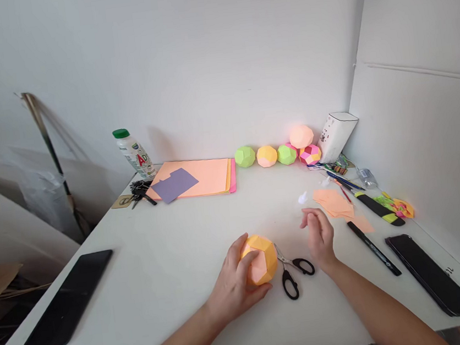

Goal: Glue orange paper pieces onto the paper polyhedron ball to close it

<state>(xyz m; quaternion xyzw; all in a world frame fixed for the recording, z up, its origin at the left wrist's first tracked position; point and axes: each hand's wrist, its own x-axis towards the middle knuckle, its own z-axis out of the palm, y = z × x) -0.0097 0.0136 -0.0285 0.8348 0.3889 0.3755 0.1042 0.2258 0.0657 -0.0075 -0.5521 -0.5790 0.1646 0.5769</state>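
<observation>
My left hand [234, 283] is wrapped round a many-sided paper ball [267, 252] with yellow-orange and peach faces. The thumb lies across a peach face. Just right of the ball, scissors [289, 268] with black handles lie on the table, their blade tips partly hidden behind it. Beyond them, my right hand [320, 237] is raised with its fingers curled in, and nothing shows in them. Nearest to it are loose peach paper pieces [332, 203] and a small white scrap [302, 198].
Finished paper balls [267, 156] line the wall beside a white box [337, 135]. At back left are coloured sheets [209, 176], a purple piece [176, 184], a bottle [134, 155] and keys [142, 191]. A marker [373, 247], cutter [379, 208], phone [430, 273] and black tablet [68, 301] lie around.
</observation>
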